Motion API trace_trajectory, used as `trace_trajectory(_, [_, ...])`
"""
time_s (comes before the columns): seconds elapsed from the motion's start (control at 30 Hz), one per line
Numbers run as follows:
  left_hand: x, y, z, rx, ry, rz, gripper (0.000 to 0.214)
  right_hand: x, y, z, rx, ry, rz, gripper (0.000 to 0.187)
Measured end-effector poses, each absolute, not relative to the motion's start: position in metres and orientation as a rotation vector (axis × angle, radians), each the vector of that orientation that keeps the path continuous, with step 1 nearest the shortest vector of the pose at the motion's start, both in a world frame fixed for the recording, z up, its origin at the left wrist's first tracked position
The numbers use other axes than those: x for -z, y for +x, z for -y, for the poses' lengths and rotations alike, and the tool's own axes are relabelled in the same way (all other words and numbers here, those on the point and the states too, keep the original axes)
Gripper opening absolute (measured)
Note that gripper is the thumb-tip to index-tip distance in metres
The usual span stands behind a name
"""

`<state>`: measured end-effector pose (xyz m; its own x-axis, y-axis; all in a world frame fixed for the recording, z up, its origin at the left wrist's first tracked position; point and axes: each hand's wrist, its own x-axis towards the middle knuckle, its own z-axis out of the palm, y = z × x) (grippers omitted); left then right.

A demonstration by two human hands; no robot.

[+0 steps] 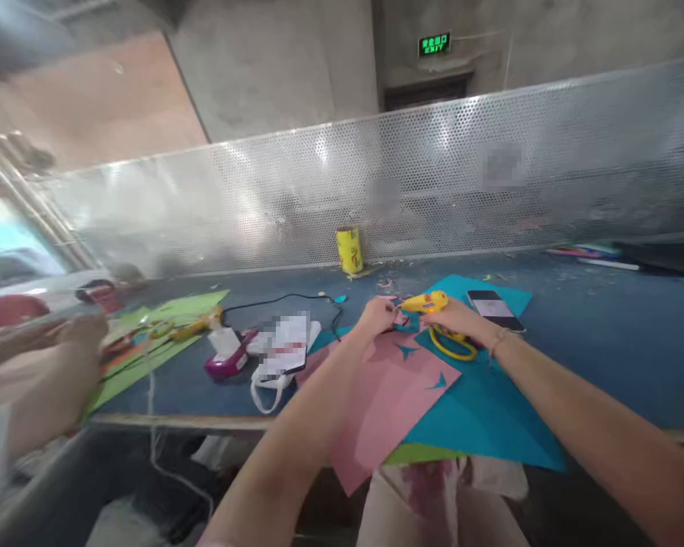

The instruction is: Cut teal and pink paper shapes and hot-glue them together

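Observation:
My right hand [449, 317] is closed around a yellow glue gun [425, 302], its nozzle pointing left. Close to that nozzle, my left hand [378, 314] has its fingers pinched together; what they hold is too small to make out. Beneath my hands lies a pink paper sheet [381, 387], overlapping a large blue sheet [490, 414]. Small dark teal paper cut-outs [438, 381] are scattered on the pink one. Scissors with yellow handles [456, 351] rest just below my right hand.
A phone [495, 310] lies right of my hands. Left are a white item with a strap [282, 346], a purple object [228, 365] and a black cable [279, 299]. A yellow can [349, 251] stands by the perforated metal screen [262, 205]. A co-worker's arm [62, 372] reaches over green paper.

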<state>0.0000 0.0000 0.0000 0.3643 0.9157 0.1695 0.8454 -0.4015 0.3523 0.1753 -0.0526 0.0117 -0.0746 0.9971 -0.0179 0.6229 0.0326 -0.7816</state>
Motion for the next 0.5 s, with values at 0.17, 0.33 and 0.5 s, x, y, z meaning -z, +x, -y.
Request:
trace_trajectory(0.17, [0.0036,-0.0013,-0.0012,-0.574,2.366,-1.537,0.025,-0.0138,0.1744,0.0554,-0.858,-1.659,1.756,0.017])
trace_trajectory(0.33, [0.0053,-0.0032,-0.0011,-0.610,2.353,-1.506,0.028,-0.0118,0.1758,0.0533,-0.854,-1.653,1.726,0.020])
trace_trajectory(0.5, [0.0043,-0.0039,-0.0012,-0.596,2.350,-1.514,0.029,-0.0088,0.1774,0.0500,-0.846,-1.658,1.730,0.019])
